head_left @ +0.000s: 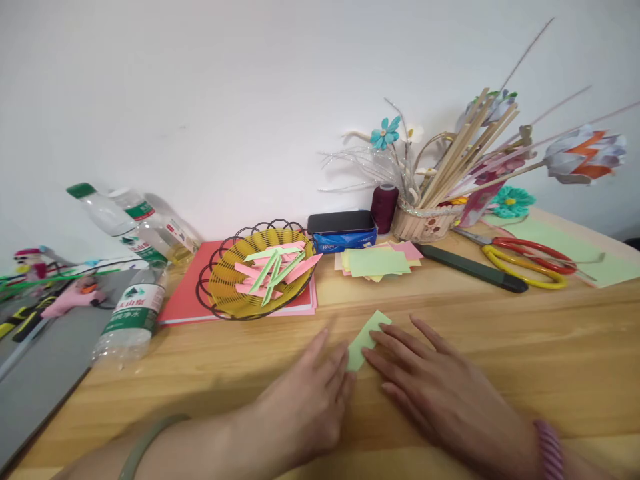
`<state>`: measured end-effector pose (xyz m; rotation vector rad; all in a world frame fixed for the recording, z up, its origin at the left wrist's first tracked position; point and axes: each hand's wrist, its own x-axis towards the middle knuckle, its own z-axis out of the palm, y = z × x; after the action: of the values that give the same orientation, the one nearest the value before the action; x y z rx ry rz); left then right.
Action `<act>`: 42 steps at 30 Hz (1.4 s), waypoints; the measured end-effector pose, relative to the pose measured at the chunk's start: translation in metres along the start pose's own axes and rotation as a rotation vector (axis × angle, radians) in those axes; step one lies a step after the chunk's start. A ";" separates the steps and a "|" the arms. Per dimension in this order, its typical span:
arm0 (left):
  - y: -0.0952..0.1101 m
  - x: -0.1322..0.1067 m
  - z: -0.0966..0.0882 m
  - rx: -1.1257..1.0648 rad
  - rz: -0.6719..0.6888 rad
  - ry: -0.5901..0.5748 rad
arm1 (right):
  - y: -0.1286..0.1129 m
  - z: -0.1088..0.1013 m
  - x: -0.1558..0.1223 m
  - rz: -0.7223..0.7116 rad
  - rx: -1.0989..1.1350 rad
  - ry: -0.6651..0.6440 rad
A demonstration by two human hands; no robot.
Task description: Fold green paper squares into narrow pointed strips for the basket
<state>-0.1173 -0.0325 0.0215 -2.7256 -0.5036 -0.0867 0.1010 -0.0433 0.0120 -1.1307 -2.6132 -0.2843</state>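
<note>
A light green strip of paper (367, 343), apparently folded, lies slantwise on the wooden table in front of me. My right hand (435, 380) rests flat over its right edge, fingers stretched and spread, with fingertips pressing on the paper. At the strip's lower left end is my left hand (313, 393), its index finger extended and its other fingertips touching or close to the paper edge. Beyond the hands, a stack of green, yellow and pink paper slips (377, 261) sits on the table. A yellow woven basket (223, 293) holds several folded pink and green paper pieces (273, 270).
Red paper (183, 293) lies under the basket. Plastic bottles (135, 313) stand at left beside a grey mat (45, 373). Behind are a phone (340, 221) on a blue packet, thread (385, 210) and a stick-filled basket (423, 223). Scissors (525, 263) and a dark green cutter (470, 267) lie right.
</note>
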 end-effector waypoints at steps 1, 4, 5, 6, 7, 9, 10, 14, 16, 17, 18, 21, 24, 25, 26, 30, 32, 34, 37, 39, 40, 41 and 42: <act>0.001 -0.001 -0.001 -0.006 -0.013 0.003 | 0.003 0.000 -0.001 -0.011 -0.011 -0.005; 0.000 -0.002 -0.004 -0.016 -0.035 0.015 | 0.016 0.001 -0.007 -0.053 -0.057 -0.037; -0.001 -0.002 -0.004 -0.019 -0.035 0.014 | 0.021 0.001 -0.009 -0.057 -0.069 -0.044; -0.002 -0.001 -0.005 -0.023 -0.032 0.009 | 0.025 0.001 -0.011 -0.050 -0.083 -0.044; -0.003 -0.001 -0.005 -0.027 -0.027 0.002 | 0.027 0.000 -0.012 -0.034 -0.099 -0.037; -0.005 0.001 -0.005 -0.031 -0.015 -0.008 | 0.027 -0.002 -0.012 0.001 -0.135 -0.003; -0.005 0.001 -0.005 -0.031 -0.008 -0.010 | 0.023 -0.003 -0.011 0.011 -0.145 0.017; -0.004 0.001 -0.002 -0.009 -0.002 0.015 | -0.005 -0.004 -0.004 -0.097 -0.018 -0.004; -0.003 0.000 -0.001 -0.010 -0.006 0.020 | -0.010 -0.002 -0.004 -0.160 0.049 -0.037; -0.002 -0.001 0.000 -0.012 -0.008 0.016 | -0.007 -0.001 -0.005 -0.163 0.053 -0.069; -0.002 -0.001 0.000 -0.014 -0.014 0.011 | -0.002 0.000 -0.006 -0.119 0.022 -0.072; -0.001 -0.002 -0.001 -0.012 -0.039 0.011 | 0.023 0.001 -0.011 -0.027 -0.041 -0.083; -0.001 -0.003 -0.002 -0.014 -0.063 0.002 | 0.041 -0.002 -0.012 -0.023 -0.049 -0.092; -0.001 -0.003 -0.002 -0.016 -0.065 -0.008 | 0.044 -0.003 -0.011 -0.009 -0.047 -0.083; -0.001 -0.003 -0.002 -0.018 -0.065 -0.018 | 0.044 -0.003 -0.009 0.015 -0.035 -0.070; -0.003 -0.002 0.001 -0.031 -0.051 -0.005 | 0.039 -0.001 0.000 0.181 0.150 -0.005; -0.005 -0.001 0.003 -0.061 -0.058 0.027 | 0.037 0.001 0.006 0.232 0.222 0.010; -0.008 0.001 0.004 -0.122 -0.069 0.051 | 0.037 0.004 0.013 0.235 0.258 0.005; -0.014 0.003 0.003 -0.208 -0.097 0.102 | 0.037 0.007 0.020 0.235 0.318 0.001; -0.018 0.005 0.000 -0.215 -0.146 0.167 | 0.035 0.008 0.023 0.240 0.346 0.009; -0.020 0.006 -0.001 -0.209 -0.181 0.192 | 0.034 0.008 0.023 0.242 0.354 0.017; -0.021 0.007 -0.002 -0.204 -0.216 0.202 | 0.032 0.008 0.023 0.244 0.357 0.027; -0.021 0.008 -0.003 -0.200 -0.251 0.199 | 0.029 0.008 0.022 0.246 0.357 0.037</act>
<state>-0.1175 -0.0126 0.0325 -2.7886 -0.8130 -0.4927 0.1064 -0.0066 0.0140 -1.2790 -2.3338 0.2032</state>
